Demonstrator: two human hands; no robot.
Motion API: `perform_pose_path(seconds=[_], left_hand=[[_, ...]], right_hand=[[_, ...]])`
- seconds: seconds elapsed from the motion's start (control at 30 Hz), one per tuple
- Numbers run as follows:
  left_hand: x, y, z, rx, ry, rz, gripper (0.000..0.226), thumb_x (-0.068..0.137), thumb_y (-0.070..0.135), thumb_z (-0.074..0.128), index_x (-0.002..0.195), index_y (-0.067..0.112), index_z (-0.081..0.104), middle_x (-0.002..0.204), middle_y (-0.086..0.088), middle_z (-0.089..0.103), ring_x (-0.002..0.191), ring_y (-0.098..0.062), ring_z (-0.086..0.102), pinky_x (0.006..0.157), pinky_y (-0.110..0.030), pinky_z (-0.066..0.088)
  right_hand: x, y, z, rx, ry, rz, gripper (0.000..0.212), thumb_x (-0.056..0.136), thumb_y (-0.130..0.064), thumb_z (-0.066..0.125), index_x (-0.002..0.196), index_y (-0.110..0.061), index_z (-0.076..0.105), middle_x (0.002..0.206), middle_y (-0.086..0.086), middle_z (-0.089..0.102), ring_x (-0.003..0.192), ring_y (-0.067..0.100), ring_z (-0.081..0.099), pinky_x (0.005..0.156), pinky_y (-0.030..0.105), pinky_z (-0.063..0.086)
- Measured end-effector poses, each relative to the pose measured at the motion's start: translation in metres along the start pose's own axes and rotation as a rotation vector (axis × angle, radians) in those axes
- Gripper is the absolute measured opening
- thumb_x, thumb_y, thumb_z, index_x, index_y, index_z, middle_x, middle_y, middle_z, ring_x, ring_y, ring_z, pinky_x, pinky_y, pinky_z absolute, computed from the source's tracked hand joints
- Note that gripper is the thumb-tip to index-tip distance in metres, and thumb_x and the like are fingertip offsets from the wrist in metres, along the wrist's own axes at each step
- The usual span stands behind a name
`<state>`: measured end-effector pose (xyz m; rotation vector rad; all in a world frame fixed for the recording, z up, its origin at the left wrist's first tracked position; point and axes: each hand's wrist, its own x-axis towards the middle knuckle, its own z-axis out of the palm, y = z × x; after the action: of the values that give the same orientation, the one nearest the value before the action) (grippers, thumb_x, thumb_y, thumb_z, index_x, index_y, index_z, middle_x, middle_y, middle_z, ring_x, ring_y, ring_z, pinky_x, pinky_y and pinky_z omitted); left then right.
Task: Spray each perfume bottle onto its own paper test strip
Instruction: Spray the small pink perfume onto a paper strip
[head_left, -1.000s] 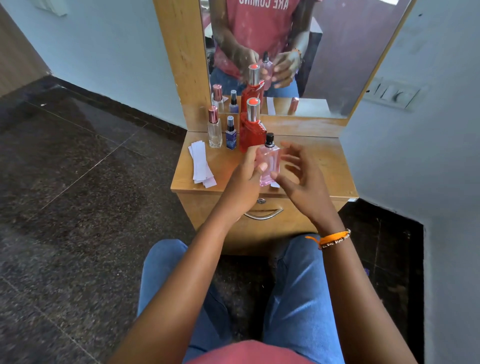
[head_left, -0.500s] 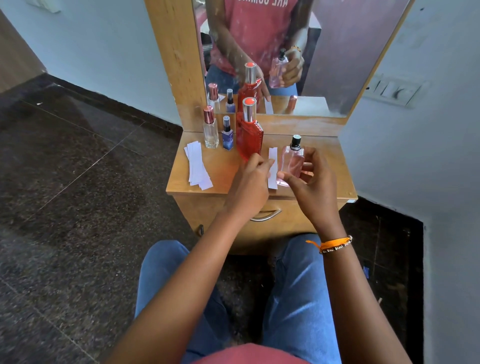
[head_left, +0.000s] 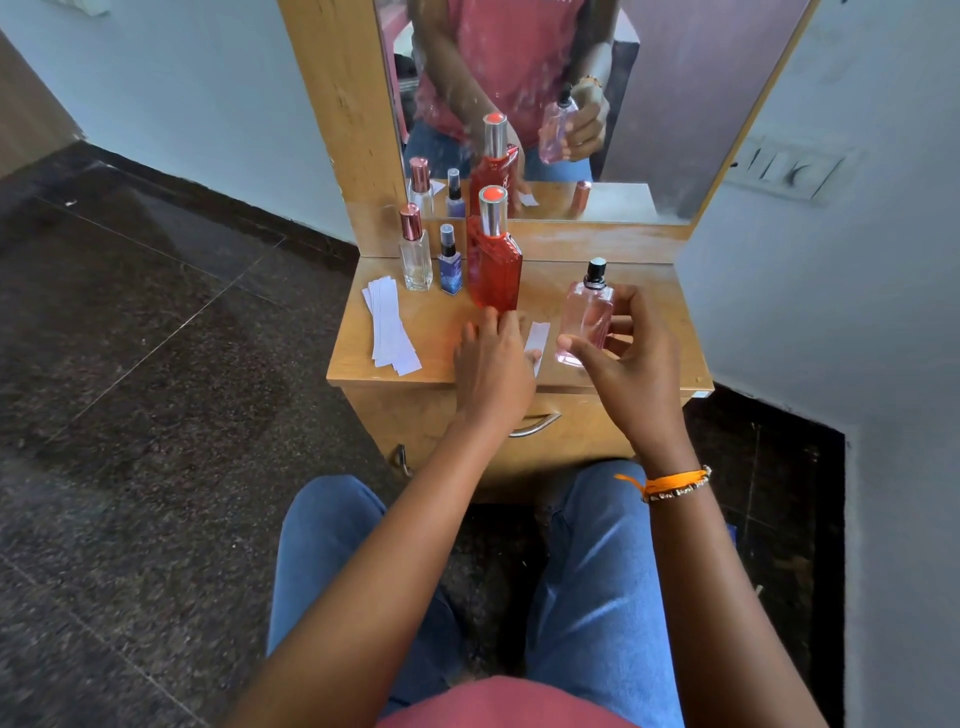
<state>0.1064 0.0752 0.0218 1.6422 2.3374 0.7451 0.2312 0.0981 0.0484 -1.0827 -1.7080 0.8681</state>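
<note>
My right hand (head_left: 626, 364) grips a pink perfume bottle (head_left: 587, 314) with a black sprayer, upright over the right part of the wooden dresser top (head_left: 649, 291). My left hand (head_left: 493, 364) lies palm down on the dresser, fingers spread, touching the left edge of a single white paper strip (head_left: 536, 336) that lies between my hands. A tall red bottle (head_left: 493, 260) stands just beyond my left fingers. A small blue bottle (head_left: 450, 262) and a clear bottle with a rose-gold cap (head_left: 414, 249) stand to its left. A stack of white strips (head_left: 389, 327) lies at the left edge.
A mirror (head_left: 675, 104) rises behind the dresser and reflects the bottles and my hands. A drawer handle (head_left: 535, 423) sits below the front edge. Walls close in on the right, with a switch plate (head_left: 784, 169). Dark stone floor (head_left: 156, 364) spreads to the left.
The pink bottle passed from my left hand to my right and moved rightward. My left hand dropped flat onto the dresser beside the single strip.
</note>
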Motion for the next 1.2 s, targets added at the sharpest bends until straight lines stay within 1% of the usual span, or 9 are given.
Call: perform_pose_path(seconds=[0.1,0.27,0.4,0.53,0.7,0.9,1.03,1.13,1.2], left_hand=[[0.0,0.002,0.004,0.049,-0.051,-0.007,0.042,0.093,0.024,0.053,0.134,0.019,0.043,0.134,-0.008,0.042,0.118,-0.03,0.037,0.096,-0.04,0.034],[0.0,0.003,0.004,-0.099,0.001,-0.097,0.024,0.089,0.021,0.06,0.112,0.016,0.056,0.126,-0.005,0.051,0.116,-0.03,0.041,0.094,-0.041,0.036],[-0.005,-0.003,-0.004,-0.322,0.017,-0.088,0.009,0.086,0.015,0.063,0.095,0.014,0.061,0.096,-0.002,0.067,0.095,-0.026,0.057,0.079,-0.037,0.047],[-0.01,-0.01,-0.018,-0.509,-0.045,-0.19,0.021,0.079,0.018,0.072,0.091,0.02,0.056,0.079,0.009,0.06,0.081,-0.014,0.059,0.069,-0.028,0.046],[-0.008,-0.014,-0.037,-0.616,-0.058,-0.215,0.019,0.071,0.018,0.079,0.07,0.024,0.061,0.068,0.01,0.065,0.059,0.003,0.059,0.052,-0.014,0.041],[-0.011,-0.009,-0.049,-0.7,-0.029,-0.17,0.016,0.077,0.017,0.074,0.077,0.03,0.066,0.076,0.017,0.067,0.074,0.005,0.062,0.06,-0.015,0.04],[-0.013,-0.007,-0.052,-0.714,-0.023,-0.13,0.016,0.079,0.015,0.073,0.085,0.029,0.067,0.08,0.019,0.065,0.08,0.004,0.061,0.064,-0.015,0.042],[-0.014,-0.006,-0.054,-0.735,-0.022,-0.102,0.017,0.081,0.014,0.07,0.091,0.028,0.069,0.084,0.02,0.065,0.084,0.005,0.061,0.067,-0.013,0.042],[-0.015,-0.005,-0.055,-0.747,-0.021,-0.086,0.019,0.083,0.013,0.067,0.096,0.026,0.07,0.087,0.02,0.066,0.087,0.005,0.061,0.068,-0.012,0.042]], right_hand=[[-0.001,0.0,-0.001,-0.003,-0.011,0.003,0.041,0.073,-0.011,0.078,0.106,-0.013,0.054,0.095,-0.007,0.06,0.082,0.006,0.059,0.069,0.011,0.049],[-0.002,0.0,-0.002,0.092,-0.067,0.029,0.035,0.079,-0.011,0.074,0.108,-0.014,0.054,0.097,-0.005,0.063,0.083,0.008,0.06,0.075,0.021,0.051],[-0.006,-0.004,-0.004,0.459,-0.22,0.144,0.033,0.087,-0.006,0.063,0.116,-0.017,0.053,0.099,-0.001,0.064,0.087,0.005,0.063,0.075,0.024,0.052],[-0.009,-0.008,-0.006,0.916,-0.367,0.233,0.054,0.085,-0.002,0.051,0.131,-0.028,0.042,0.101,-0.003,0.064,0.086,0.012,0.068,0.071,0.029,0.057],[-0.008,-0.013,-0.002,1.075,-0.37,0.231,0.061,0.085,-0.006,0.05,0.136,-0.039,0.041,0.102,0.006,0.052,0.083,0.016,0.061,0.064,0.03,0.057],[-0.01,-0.011,0.0,1.238,-0.466,0.286,0.059,0.088,-0.013,0.044,0.143,-0.033,0.034,0.089,0.01,0.054,0.062,0.014,0.059,0.05,0.022,0.053],[-0.012,-0.009,0.003,1.35,-0.507,0.338,0.063,0.085,-0.021,0.058,0.144,-0.024,0.033,0.092,0.011,0.052,0.054,0.01,0.055,0.045,0.018,0.049],[-0.015,-0.009,0.005,1.408,-0.516,0.389,0.063,0.081,-0.028,0.066,0.134,-0.017,0.034,0.089,0.012,0.054,0.048,0.009,0.051,0.042,0.019,0.048],[-0.016,-0.008,0.005,1.378,-0.49,0.411,0.057,0.082,-0.027,0.063,0.133,-0.016,0.038,0.088,0.012,0.054,0.049,0.009,0.051,0.043,0.019,0.048]])
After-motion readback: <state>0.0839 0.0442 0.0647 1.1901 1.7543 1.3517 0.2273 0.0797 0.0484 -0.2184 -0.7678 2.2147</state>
